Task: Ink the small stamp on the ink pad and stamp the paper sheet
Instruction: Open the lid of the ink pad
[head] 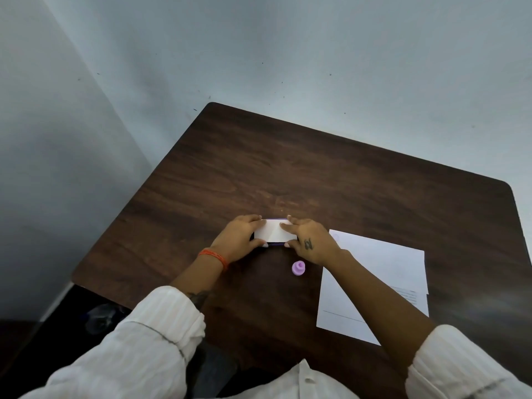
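A closed ink pad (272,233), a flat case with a white lid and a purple edge, lies on the dark wooden table (316,174). My left hand (236,240) grips its left end, thumb at the near edge and fingers over the top. My right hand (311,240) holds its right end the same way. The small lilac stamp (298,268) stands upright on the table just in front of the pad, between my wrists, untouched. The white paper sheet (383,272) lies to the right, partly under my right forearm.
A second sheet with printed lines (414,298) peeks out beneath the paper at its right edge. The table stands against grey walls, its left edge near my left elbow. My white sleeves fill the bottom of the view.
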The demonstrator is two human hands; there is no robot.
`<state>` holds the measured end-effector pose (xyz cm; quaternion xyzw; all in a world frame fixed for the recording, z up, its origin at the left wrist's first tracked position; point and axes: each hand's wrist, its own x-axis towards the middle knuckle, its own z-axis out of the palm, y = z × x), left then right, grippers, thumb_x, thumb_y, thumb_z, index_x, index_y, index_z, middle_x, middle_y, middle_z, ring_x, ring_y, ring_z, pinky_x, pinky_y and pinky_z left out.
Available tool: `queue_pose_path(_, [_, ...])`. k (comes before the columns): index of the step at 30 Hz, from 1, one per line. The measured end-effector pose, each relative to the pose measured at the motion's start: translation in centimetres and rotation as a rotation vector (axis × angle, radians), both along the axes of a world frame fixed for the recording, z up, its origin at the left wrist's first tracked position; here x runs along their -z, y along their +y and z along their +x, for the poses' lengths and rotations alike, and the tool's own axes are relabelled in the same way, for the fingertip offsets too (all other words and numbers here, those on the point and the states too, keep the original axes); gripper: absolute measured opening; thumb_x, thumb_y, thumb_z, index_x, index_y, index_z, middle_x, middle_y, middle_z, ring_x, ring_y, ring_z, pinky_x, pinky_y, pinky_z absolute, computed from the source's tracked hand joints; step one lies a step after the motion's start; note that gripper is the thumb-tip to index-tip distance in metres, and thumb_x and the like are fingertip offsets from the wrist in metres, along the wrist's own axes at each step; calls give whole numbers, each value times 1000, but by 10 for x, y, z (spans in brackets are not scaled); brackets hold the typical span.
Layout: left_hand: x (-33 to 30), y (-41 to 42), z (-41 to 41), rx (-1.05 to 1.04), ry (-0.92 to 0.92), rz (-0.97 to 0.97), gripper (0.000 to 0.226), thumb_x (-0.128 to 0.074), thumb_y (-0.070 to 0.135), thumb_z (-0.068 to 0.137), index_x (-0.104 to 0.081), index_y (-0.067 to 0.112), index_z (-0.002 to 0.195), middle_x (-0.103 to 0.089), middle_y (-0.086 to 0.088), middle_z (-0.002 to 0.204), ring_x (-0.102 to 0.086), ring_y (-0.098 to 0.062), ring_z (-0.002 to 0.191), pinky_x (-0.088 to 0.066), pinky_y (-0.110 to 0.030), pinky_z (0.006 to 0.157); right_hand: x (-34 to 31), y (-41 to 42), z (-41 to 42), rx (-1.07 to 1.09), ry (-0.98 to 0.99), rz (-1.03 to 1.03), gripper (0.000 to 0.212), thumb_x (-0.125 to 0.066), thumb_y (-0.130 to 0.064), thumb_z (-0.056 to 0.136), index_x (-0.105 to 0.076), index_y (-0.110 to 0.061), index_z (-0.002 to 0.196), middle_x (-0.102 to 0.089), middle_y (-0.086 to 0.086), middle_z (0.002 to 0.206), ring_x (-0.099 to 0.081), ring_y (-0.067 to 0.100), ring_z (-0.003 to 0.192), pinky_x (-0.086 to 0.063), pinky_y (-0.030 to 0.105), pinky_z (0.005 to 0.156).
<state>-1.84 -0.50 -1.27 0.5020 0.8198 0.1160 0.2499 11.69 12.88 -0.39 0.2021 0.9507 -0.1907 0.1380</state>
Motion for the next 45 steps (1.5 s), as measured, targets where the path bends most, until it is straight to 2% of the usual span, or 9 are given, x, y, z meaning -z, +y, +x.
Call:
queue_pose_path(8, [-10, 2, -4, 13, 28, 66, 66, -64, 34, 82, -36, 12, 138, -37, -8, 148, -28, -23, 136, -23, -32, 112, -6, 4, 1, 32, 96, 7, 57, -60, -29, 86, -37, -21, 138, -39, 7, 148, -35, 27, 134, -31, 36, 110])
queue_pose_path(17, [-28, -28, -26, -109, 82, 144, 62, -64, 29, 83, -38, 16, 137, -39, -5, 147, -32, -21, 135, -27, -36, 112, -24, -5, -32, -66, 192, -19, 61, -65, -26, 82, -39, -15, 137, -39, 9, 147, -34, 25, 134, -27, 33, 111])
queue_pose_path(28, [-11, -82, -41, -280, 54, 124, 70, -72, 33, 75, -41, 16, 135, -44, -6, 144, -38, -21, 133, -30, -34, 111, -12, -43, -68, -198, 140, -62, 67, -68, -28, 80, -38, -12, 138, -39, 10, 147, -33, 25, 135, -24, 35, 112])
queue_pose_path(35, [6, -88, -43, -289, 16, 77, 77, -76, 39, 69, -42, 17, 135, -45, -4, 143, -36, -19, 132, -30, -32, 110, 3, -48, -74, -209, 69, -85, 66, -68, -26, 80, -38, -14, 138, -38, 8, 148, -26, 26, 139, -16, 35, 116])
queue_pose_path(40, [14, -90, -44, -265, 15, 68, 77, -76, 41, 68, -44, 16, 134, -47, -4, 140, -35, -20, 131, -30, -34, 110, 17, -46, -74, -203, 100, -130, 66, -72, -24, 75, -43, -15, 134, -43, 8, 145, -29, 22, 137, -10, 33, 117])
queue_pose_path(45, [16, -90, -43, -253, 24, 90, 77, -76, 39, 68, -44, 17, 134, -44, -2, 142, -32, -19, 132, -29, -35, 111, 21, -45, -71, -178, 124, -157, 66, -72, -24, 76, -43, -16, 135, -40, 7, 147, -26, 22, 139, -11, 33, 117])
